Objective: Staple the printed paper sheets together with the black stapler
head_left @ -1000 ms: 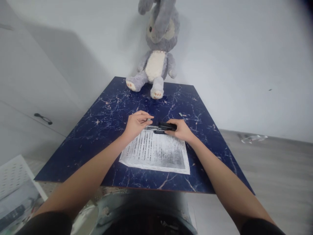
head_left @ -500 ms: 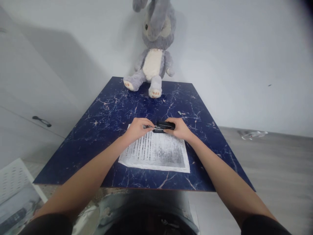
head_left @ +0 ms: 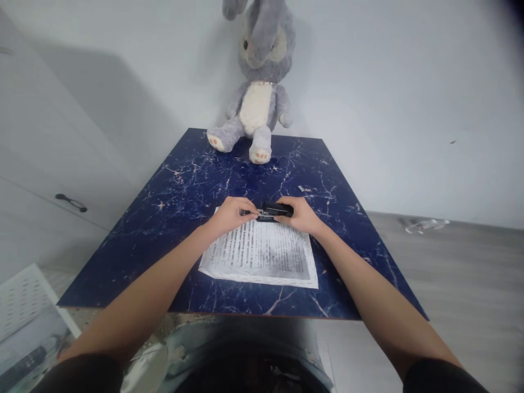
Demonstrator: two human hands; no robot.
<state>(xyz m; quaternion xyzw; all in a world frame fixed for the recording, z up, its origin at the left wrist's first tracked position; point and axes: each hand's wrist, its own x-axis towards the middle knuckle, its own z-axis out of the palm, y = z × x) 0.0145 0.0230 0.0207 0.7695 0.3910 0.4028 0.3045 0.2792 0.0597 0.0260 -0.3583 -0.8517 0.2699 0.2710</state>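
My right hand is wrapped round a black stapler, whose upper arm is raised from its base and shows a metal strip inside. At the stapler's left end, my left hand has thumb and forefinger pinched together, close against the metal part. What those fingertips hold is too small to make out. Beneath both hands lies a stack of printed paper, with its top edge partly covered by the hands and the stapler.
The blue marbled table carries a small silvery piece beyond my right hand. A grey plush rabbit sits at the back against the wall. Clear plastic lies on the floor at the right.
Both hands stay almost in place at the stapler. The left fingertips have shifted slightly, and less of the metal between them shows now.
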